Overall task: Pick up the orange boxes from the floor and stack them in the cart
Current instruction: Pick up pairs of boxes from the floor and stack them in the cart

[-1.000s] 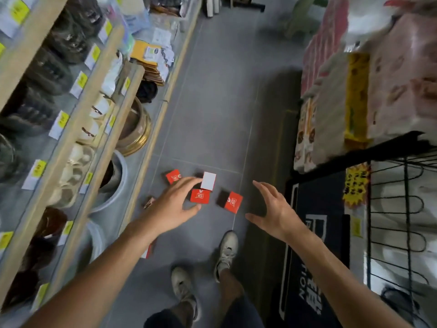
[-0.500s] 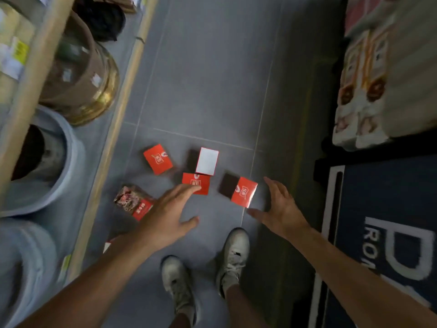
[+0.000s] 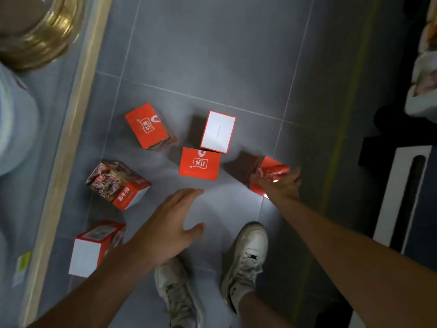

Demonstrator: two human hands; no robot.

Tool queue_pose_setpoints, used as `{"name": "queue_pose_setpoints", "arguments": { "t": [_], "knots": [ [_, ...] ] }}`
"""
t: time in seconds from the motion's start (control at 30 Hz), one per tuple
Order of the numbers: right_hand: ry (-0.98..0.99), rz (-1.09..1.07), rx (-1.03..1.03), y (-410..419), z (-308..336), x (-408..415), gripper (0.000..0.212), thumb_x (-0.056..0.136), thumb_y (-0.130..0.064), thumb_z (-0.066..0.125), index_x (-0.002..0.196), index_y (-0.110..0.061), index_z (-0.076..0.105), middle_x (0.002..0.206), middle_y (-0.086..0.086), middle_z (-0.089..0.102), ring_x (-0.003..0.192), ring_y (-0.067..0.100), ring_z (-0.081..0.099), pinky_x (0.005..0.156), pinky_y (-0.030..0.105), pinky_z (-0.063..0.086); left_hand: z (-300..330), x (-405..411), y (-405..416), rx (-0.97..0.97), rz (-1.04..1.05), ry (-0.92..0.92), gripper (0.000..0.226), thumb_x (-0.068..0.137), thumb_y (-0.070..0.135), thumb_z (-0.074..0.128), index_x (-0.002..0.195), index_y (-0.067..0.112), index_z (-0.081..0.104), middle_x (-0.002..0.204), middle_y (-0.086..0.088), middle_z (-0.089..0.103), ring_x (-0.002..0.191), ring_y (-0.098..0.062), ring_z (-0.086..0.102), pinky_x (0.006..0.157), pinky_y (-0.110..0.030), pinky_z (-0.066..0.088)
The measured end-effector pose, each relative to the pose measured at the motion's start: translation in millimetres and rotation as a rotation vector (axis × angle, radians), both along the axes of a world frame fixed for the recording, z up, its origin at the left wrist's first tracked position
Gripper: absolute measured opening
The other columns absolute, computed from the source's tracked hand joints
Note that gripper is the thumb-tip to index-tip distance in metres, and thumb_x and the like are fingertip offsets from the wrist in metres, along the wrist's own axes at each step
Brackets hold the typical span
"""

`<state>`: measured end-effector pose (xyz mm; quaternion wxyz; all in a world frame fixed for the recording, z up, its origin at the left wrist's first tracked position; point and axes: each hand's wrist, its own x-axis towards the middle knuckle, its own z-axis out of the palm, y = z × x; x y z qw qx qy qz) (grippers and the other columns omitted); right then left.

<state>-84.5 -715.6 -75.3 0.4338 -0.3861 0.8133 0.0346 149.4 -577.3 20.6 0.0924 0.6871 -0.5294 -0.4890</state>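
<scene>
The right hand is down on the rightmost orange box, fingers spread over its orange top with the thumb stretched out past its right edge; whether the fingers have actually closed around the box cannot be told. That box lies on the grey tiled floor tilted, its brown side face turned toward the upper left and its long axis running from upper left to lower right. The left hand hovers with relaxed, straight fingers and holds nothing, fingertips pointing at the centre box, which lies just beyond them, orange logo face up, its long side running left to right. Touching that box's far right corner is a box showing a white face, standing taller than wide in the view. Further left a fourth box lies at an angle, logo up. Nearer the left hand's wrist, a box with a food picture is tipped on a corner, and another box sits by the forearm, white end toward the camera. Two white sneakers stand between the arms.
</scene>
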Motion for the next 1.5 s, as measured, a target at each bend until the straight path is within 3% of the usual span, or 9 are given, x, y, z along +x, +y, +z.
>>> {"name": "queue_pose_setpoints", "arguments": {
  "t": [0.1, 0.23, 0.37, 0.5, 0.7, 0.9, 1.07, 1.2, 1.5],
  "knots": [
    [0.04, -0.064, -0.015, 0, -32, 15, 0.141, 0.064, -0.056, 0.089, 0.16, -0.023, -0.008, 0.166, 0.016, 0.01, 0.147, 0.047, 0.027, 0.116, 0.058, 0.032, -22, 3, 3, -0.007, 0.029, -0.006, 0.078, 0.077, 0.058, 0.051, 0.148, 0.026, 0.042, 0.147, 0.01, 0.044, 0.137, -0.007, 0.04, 0.114, -0.024, 0.033],
    [0.09, -0.205, -0.148, 8, -69, 16, 0.14, 0.056, -0.057, 0.091, 0.16, -0.019, 0.005, 0.16, 0.017, 0.027, 0.143, 0.042, 0.037, 0.115, 0.053, 0.035, -45, 6, 14, 0.006, 0.047, -0.023, 0.074, 0.083, 0.046, 0.061, 0.15, 0.028, 0.036, 0.148, 0.013, 0.039, 0.137, -0.001, 0.034, 0.105, 0.002, 0.015],
    [0.093, -0.166, -0.145, 14, -66, 2, 0.112, 0.065, -0.041, 0.091, 0.152, -0.012, 0.027, 0.147, 0.017, 0.047, 0.134, 0.039, 0.049, 0.109, 0.044, 0.041, -55, 8, 23, 0.107, 0.054, -0.007, 0.078, 0.085, 0.046, 0.063, 0.153, 0.031, 0.028, 0.154, 0.012, 0.034, 0.142, -0.006, 0.031, 0.114, -0.019, 0.027],
    [0.046, 0.052, -0.166, 29, -24, -12, 0.09, 0.066, -0.039, 0.092, 0.138, -0.026, 0.041, 0.127, 0.01, 0.061, 0.11, 0.036, 0.064, 0.081, 0.032, 0.046, -46, 4, 15, 0.184, 0.079, -0.024, 0.083, 0.088, 0.039, 0.069, 0.156, 0.025, 0.024, 0.157, 0.008, 0.029, 0.146, -0.011, 0.027, 0.113, -0.02, 0.024],
    [0.013, 0.23, -0.158, 52, 15, -33, 0.105, 0.055, -0.051, 0.093, 0.142, -0.035, 0.037, 0.126, 0.002, 0.064, 0.107, 0.033, 0.067, 0.089, 0.042, 0.056, -51, 4, -32, 0.175, 0.027, -0.198, 0.1, 0.076, 0.037, 0.075, 0.157, 0.012, 0.021, 0.158, -0.01, 0.029, 0.146, -0.029, 0.03, 0.117, -0.032, 0.024],
    [-0.15, 0.323, -0.165, 58, 3, -53, 0.105, 0.057, -0.046, 0.09, 0.142, -0.044, 0.029, 0.13, -0.012, 0.056, 0.106, 0.02, 0.063, 0.089, 0.046, 0.058, -97, -2, -85, 0.048, -0.105, -0.459, 0.129, 0.059, 0.042, 0.09, 0.158, 0.011, 0.014, 0.16, -0.011, 0.019, 0.148, -0.034, 0.018, 0.12, -0.044, 0.017],
    [-0.205, 0.322, -0.208, 59, -20, -61, 0.109, 0.056, -0.041, 0.094, 0.146, -0.042, 0.032, 0.132, -0.013, 0.055, 0.108, 0.014, 0.061, 0.091, 0.037, 0.056, -145, -1, -97, 0.063, -0.289, -0.649, 0.156, 0.034, 0.044, 0.098, 0.156, -0.001, 0.012, 0.158, -0.021, 0.024, 0.148, -0.039, 0.021, 0.122, -0.052, 0.015],
    [-0.216, 0.378, -0.234, 57, -30, -63, 0.108, 0.056, -0.037, 0.093, 0.146, -0.039, 0.035, 0.133, -0.014, 0.057, 0.108, 0.012, 0.061, 0.09, 0.03, 0.052, -168, 4, -87, -0.13, -0.246, -0.671, 0.121, 0.041, 0.021, 0.094, 0.145, -0.004, 0.036, 0.134, -0.028, 0.052, 0.123, -0.047, 0.049, 0.109, -0.054, 0.035],
    [-0.205, 0.501, -0.189, 49, 71, -56, 0.104, 0.059, -0.036, 0.089, 0.146, -0.042, 0.032, 0.134, -0.013, 0.056, 0.113, 0.016, 0.061, 0.095, 0.042, 0.055, -61, -1, -34, -0.113, -0.073, -0.519, 0.081, 0.046, 0.032, 0.08, 0.121, 0.008, 0.062, 0.106, -0.015, 0.067, 0.096, -0.04, 0.062, 0.091, -0.045, 0.046]
  ]
}}
